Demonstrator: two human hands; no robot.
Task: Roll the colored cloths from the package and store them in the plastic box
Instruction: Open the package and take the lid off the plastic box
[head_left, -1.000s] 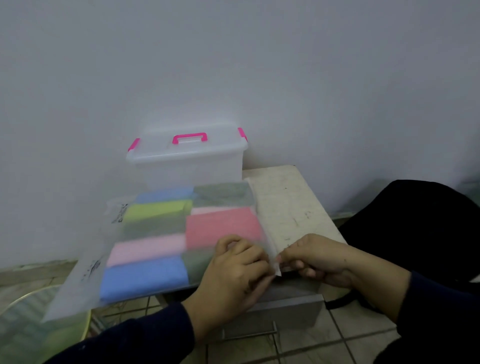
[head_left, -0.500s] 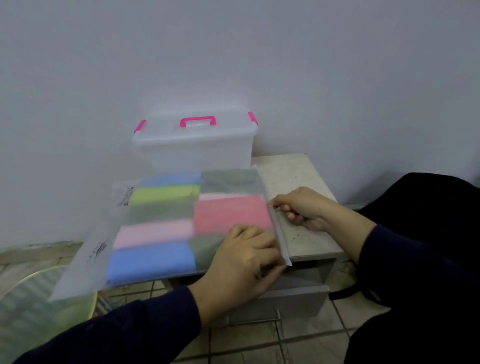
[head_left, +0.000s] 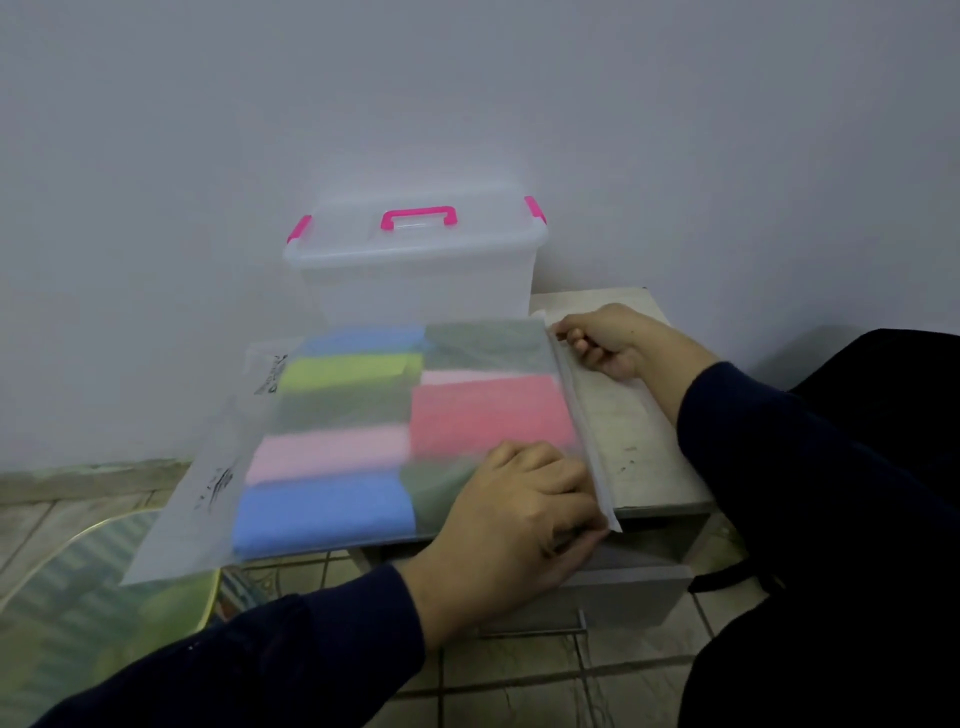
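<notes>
A frosted plastic package (head_left: 332, 441) lies flat on a small white cabinet (head_left: 644, 447), overhanging its left side. Inside it are several folded cloths in blue, green, pink, red and grey. My left hand (head_left: 524, 514) grips the package's near right corner, fingers curled over the zip strip. My right hand (head_left: 602, 340) pinches the zip strip at the package's far right corner. Behind the package stands a clear plastic box (head_left: 415, 270) with its lid on, a pink handle and pink clips.
The box stands against a grey wall. A glass-topped table (head_left: 78, 597) sits low at the left. The floor is tiled. A dark bag or garment (head_left: 883, 374) lies at the right, past my right sleeve.
My right hand has slid along the zip strip from the near corner to the far corner. My left hand kept hold of the near corner. The view shifted slightly.
</notes>
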